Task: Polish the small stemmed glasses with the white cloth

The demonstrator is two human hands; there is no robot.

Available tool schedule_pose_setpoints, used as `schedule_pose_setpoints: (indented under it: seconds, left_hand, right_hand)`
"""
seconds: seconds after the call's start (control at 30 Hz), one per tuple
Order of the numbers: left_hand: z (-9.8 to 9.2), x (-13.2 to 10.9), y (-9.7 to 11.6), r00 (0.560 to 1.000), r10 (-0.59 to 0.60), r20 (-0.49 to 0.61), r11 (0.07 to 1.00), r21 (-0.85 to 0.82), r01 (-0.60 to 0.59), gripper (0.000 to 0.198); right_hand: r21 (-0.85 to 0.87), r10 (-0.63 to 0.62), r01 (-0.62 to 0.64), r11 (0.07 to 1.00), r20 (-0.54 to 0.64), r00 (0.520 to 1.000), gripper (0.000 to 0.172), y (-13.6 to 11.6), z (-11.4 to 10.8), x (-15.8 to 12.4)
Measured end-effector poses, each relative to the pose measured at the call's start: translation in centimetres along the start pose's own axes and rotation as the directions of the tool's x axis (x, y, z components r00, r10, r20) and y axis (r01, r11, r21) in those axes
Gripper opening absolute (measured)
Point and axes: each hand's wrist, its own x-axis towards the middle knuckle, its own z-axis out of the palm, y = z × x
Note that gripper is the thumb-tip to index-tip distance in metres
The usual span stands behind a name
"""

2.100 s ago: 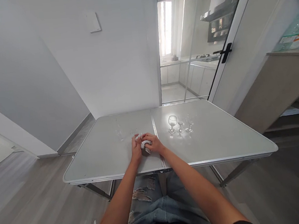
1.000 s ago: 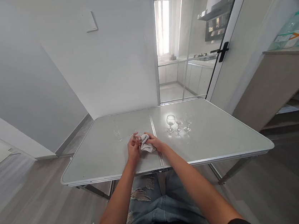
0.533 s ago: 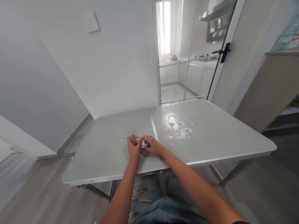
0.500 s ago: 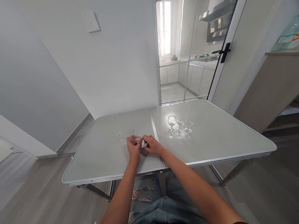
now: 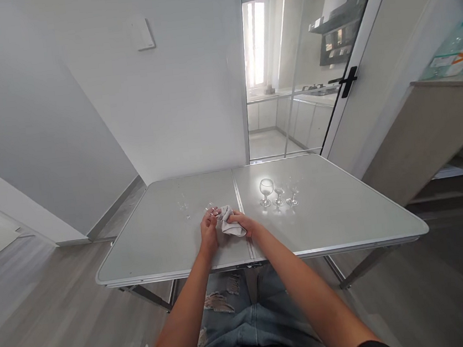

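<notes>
My left hand [image 5: 209, 231] is closed on a clear stemmed glass [image 5: 210, 207], which is tilted and partly hidden by the fingers. A bunched white cloth [image 5: 232, 223] is gripped in my right hand [image 5: 243, 223], and its left edge meets the glass. Both hands are just above the near middle of the table, left of its seam. To the right stand a large round wine glass [image 5: 266, 190] and two smaller stemmed glasses, one in the middle [image 5: 278, 197] and one at the right [image 5: 292, 196]. A faint clear glass [image 5: 184, 207] stands left of my hands.
The grey folding table [image 5: 332, 212] has a metal rim and a seam across its middle. Behind it are a white wall [image 5: 190, 100] and a glazed door with a black handle [image 5: 348, 81]. A shelf with water bottles [image 5: 456, 53] is at the right.
My right hand has moved slightly right and down, and the white cloth now shows spread out between the hands. My left hand has shifted a little right with the glass.
</notes>
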Motion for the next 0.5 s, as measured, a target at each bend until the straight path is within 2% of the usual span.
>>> schedule_pose_setpoints:
  seconds: [0.1,0.27,0.4,0.5]
  left_hand:
    - [-0.1,0.1,0.07,1.0,-0.014,0.0,1.0,0.0,0.014,0.061]
    - [-0.18,0.25,0.72,0.997,0.002,-0.072,0.999,0.049,0.001,0.063]
    - [-0.32,0.32,0.59,0.992,0.05,-0.114,0.995,0.09,-0.039,0.065]
    - [-0.28,0.27,0.55,0.991,0.066,-0.115,0.994,0.094,-0.056,0.064]
  right_hand:
    - [0.002,-0.028,0.028,1.0,0.003,1.0,0.032,-0.19,0.02,-0.09]
    - [-0.236,-0.251,0.237,0.942,-0.03,0.968,0.03,-0.21,0.27,0.15]
    - [-0.362,-0.351,0.306,0.881,-0.065,0.934,0.017,0.15,0.13,0.38]
    - [-0.388,-0.412,0.37,0.844,-0.03,0.911,0.012,0.22,0.04,0.38]
